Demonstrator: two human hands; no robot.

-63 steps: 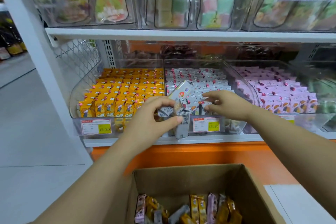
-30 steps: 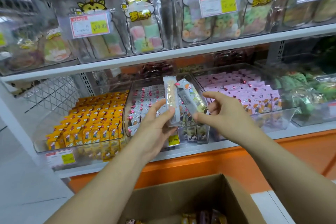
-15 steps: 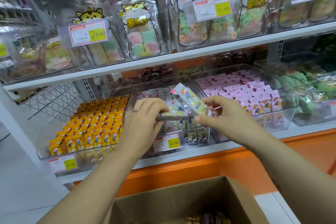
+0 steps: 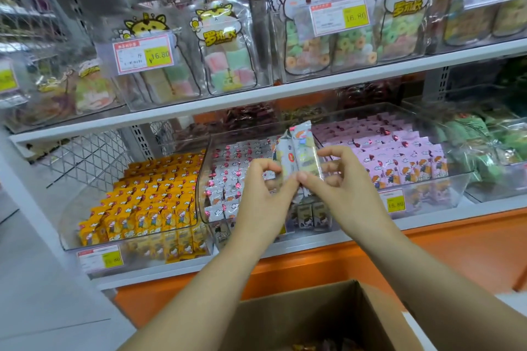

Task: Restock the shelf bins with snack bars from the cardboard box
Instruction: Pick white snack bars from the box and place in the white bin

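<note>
Pinching two snack bars (image 4: 299, 155) upright: L hand (image 4: 263, 194) & R hand (image 4: 340, 189) are both gripping them over mid bin (image 4: 203, 196).

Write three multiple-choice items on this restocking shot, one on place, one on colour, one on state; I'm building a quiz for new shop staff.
1. The held snack bars are in front of which bin? A left; B middle; C right.
2. Wrappers in the left bin are: A orange; B green; C blue.
3. The left hand and right hand: A hang empty; B pinch the bars upright; C lie open, palms up.

Key: 1 B, they cover part of the middle bin. 2 A, orange packs fill it. 3 B, fingers pinch the bars' lower parts, tops pointing up.
</note>
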